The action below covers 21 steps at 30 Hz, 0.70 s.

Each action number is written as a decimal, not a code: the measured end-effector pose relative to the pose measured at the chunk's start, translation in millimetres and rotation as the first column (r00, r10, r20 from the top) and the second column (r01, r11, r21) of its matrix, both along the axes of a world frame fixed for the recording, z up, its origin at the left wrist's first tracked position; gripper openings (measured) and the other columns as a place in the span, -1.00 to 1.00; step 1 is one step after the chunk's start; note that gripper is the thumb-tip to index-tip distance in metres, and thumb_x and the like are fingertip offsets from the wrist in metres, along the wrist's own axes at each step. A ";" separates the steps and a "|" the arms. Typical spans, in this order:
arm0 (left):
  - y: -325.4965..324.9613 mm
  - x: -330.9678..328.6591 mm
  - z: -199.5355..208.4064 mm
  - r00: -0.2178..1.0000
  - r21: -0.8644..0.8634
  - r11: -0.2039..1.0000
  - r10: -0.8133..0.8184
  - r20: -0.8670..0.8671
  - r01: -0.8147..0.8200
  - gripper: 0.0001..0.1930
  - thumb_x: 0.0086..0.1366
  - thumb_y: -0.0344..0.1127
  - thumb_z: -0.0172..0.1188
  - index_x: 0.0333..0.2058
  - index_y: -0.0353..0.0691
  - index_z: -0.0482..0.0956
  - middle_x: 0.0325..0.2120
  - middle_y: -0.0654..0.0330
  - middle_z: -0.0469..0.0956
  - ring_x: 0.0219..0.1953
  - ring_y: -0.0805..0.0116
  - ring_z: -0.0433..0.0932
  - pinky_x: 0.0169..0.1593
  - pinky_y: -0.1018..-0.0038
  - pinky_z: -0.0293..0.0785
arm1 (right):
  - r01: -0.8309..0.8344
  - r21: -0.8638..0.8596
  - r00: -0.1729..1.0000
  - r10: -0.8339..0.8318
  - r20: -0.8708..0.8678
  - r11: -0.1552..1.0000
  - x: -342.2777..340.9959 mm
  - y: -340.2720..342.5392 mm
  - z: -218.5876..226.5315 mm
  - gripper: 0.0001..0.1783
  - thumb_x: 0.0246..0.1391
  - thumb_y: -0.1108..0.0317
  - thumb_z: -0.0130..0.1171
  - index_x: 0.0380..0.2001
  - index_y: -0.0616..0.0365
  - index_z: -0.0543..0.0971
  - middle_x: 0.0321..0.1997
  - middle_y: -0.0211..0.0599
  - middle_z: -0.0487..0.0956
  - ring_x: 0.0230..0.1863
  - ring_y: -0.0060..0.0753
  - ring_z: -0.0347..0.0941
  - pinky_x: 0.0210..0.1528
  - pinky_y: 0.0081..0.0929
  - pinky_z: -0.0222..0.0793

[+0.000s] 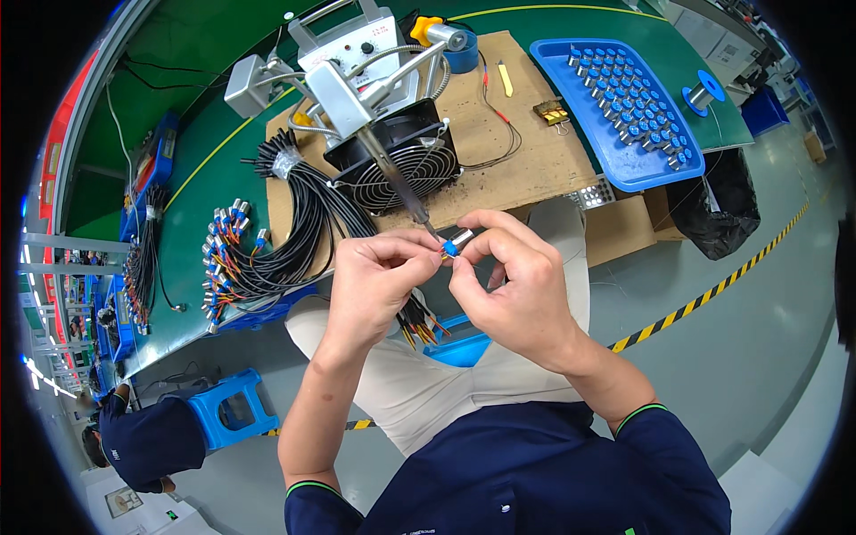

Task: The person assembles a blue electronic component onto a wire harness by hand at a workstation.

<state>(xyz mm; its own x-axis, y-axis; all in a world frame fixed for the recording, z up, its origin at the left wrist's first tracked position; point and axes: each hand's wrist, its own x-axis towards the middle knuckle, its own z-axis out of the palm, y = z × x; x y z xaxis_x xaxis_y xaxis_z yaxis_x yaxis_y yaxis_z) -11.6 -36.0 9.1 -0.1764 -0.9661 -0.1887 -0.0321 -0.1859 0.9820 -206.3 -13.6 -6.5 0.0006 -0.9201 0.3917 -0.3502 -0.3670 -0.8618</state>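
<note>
Between thumb and fingers, my right hand [522, 285] holds a small cylindrical metal connector [462, 239] with a blue end. My left hand [379, 281] is closed in a pinch at the connector's blue end, on thin coloured wires that are mostly hidden by the fingertips. Right above both hands, a mounted soldering iron [392, 174] points down, its tip close to the connector; whether they touch I cannot tell. Below my hands, a bundle of stripped wire ends [419, 323] in red, yellow and black hangs over my lap.
A black fan [397, 165] stands behind the iron on a brown board [535, 169]. Black cables [308, 205] with finished connectors [223, 245] lie left. At right, a blue tray [624, 174] carries rows of connectors beside a wire spool [704, 92]. Another person [152, 441] sits at lower left.
</note>
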 end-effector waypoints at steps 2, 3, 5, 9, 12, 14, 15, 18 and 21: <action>0.1 0.3 0.3 1.000 -0.010 1.000 -0.010 -0.001 0.010 -0.93 0.24 -0.55 0.39 -0.35 -0.44 0.82 -0.21 0.05 0.74 -0.59 0.70 0.39 -0.56 0.71 0.20 | -0.001 0.001 1.000 0.001 0.001 1.000 -0.2 0.2 -1.1 -0.87 -0.04 0.49 0.39 -0.47 0.28 0.62 -0.09 0.05 0.72 -0.29 0.05 0.71 -0.28 -0.24 0.61; 0.0 0.9 -0.2 1.000 -0.011 1.000 -0.009 -0.001 0.009 -0.93 0.24 -0.55 0.39 -0.35 -0.44 0.82 -0.21 0.05 0.74 -0.59 0.70 0.39 -0.56 0.71 0.20 | -0.019 0.010 1.000 0.019 0.010 1.000 -0.9 0.3 -1.9 -0.87 0.00 0.49 0.39 -0.44 0.29 0.62 -0.09 0.02 0.73 -0.29 -0.03 0.71 -0.29 -0.27 0.60; -0.1 2.8 -1.5 0.999 -0.010 1.000 -0.023 -0.023 0.023 -0.92 0.25 -0.55 0.38 -0.34 -0.44 0.82 -0.20 0.05 0.74 -0.58 0.70 0.41 -0.56 0.72 0.20 | -0.042 0.017 0.999 0.042 0.019 0.999 -1.7 -0.5 -1.0 -0.87 0.05 0.48 0.39 -0.41 0.29 0.62 -0.09 -0.01 0.74 -0.30 -0.10 0.72 -0.31 -0.31 0.60; -0.6 4.0 2.0 0.999 0.032 0.999 -0.026 -0.023 0.027 -0.91 0.25 -0.55 0.38 -0.32 -0.44 0.83 -0.20 0.05 0.74 -0.57 0.71 0.42 -0.57 0.74 0.21 | -0.107 0.332 0.952 0.001 0.305 0.937 -17.9 -10.2 -14.6 -0.85 0.36 0.40 0.31 -0.16 0.28 0.61 -0.07 -0.23 0.69 -0.29 -0.66 0.55 -0.32 -0.62 0.48; -2.0 8.1 1.6 0.998 0.082 0.995 -0.052 -0.026 0.054 -0.91 0.26 -0.55 0.39 -0.31 -0.44 0.83 -0.20 0.05 0.74 -0.55 0.70 0.45 -0.57 0.75 0.21 | -0.286 0.408 0.873 0.060 0.484 0.867 -15.9 -11.5 -29.1 -0.81 0.39 0.38 0.31 -0.06 0.27 0.63 -0.08 -0.36 0.66 -0.25 -0.72 0.51 -0.26 -0.69 0.44; -2.9 10.1 0.4 0.994 0.114 0.990 -0.080 -0.072 0.088 -0.91 0.27 -0.54 0.38 -0.32 -0.44 0.83 -0.20 0.03 0.75 -0.55 0.70 0.46 -0.58 0.74 0.21 | -0.387 0.364 0.794 0.105 0.599 0.847 -14.6 -11.6 -29.0 -0.79 0.39 0.37 0.32 -0.03 0.27 0.64 -0.13 -0.41 0.66 -0.27 -0.75 0.48 -0.27 -0.71 0.40; -3.0 11.8 -0.6 0.994 0.114 0.990 -0.078 -0.076 0.086 -0.91 0.27 -0.54 0.38 -0.32 -0.44 0.83 -0.20 0.03 0.75 -0.55 0.70 0.46 -0.58 0.74 0.21 | -0.454 0.373 0.755 0.127 0.643 0.809 -15.4 -11.3 -26.3 -0.76 0.38 0.37 0.32 0.00 0.28 0.64 -0.16 -0.44 0.66 -0.29 -0.78 0.46 -0.29 -0.73 0.36; -3.3 13.0 0.1 0.989 0.185 0.973 -0.122 -0.086 0.136 -0.91 0.26 -0.55 0.42 -0.27 -0.44 0.82 -0.20 0.04 0.76 -0.52 0.65 0.52 -0.52 0.73 0.33 | -0.496 0.397 0.736 0.132 0.664 0.772 -19.4 -10.3 -25.9 -0.74 0.38 0.36 0.34 0.01 0.28 0.65 -0.22 -0.47 0.66 -0.32 -0.82 0.42 -0.32 -0.75 0.28; 5.7 11.8 1.6 0.994 0.127 0.986 -0.107 -0.028 0.109 -0.86 0.25 -0.55 0.46 -0.21 -0.45 0.80 -0.19 0.05 0.76 -0.46 0.61 0.56 -0.39 0.72 0.44 | -0.464 0.424 0.769 0.116 0.629 0.778 -22.4 -8.6 -31.3 -0.77 0.37 0.33 0.36 -0.04 0.26 0.66 -0.26 -0.49 0.66 -0.35 -0.84 0.40 -0.33 -0.74 0.25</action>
<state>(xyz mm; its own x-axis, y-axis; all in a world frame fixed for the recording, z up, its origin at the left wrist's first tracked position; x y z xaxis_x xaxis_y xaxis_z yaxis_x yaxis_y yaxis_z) 0.2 -30.3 10.7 -0.2837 -0.9093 -0.3044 -0.0386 -0.3064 0.9511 -228.7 -22.2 -37.8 0.2548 -0.9577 -0.1339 0.2802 0.2057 -0.9376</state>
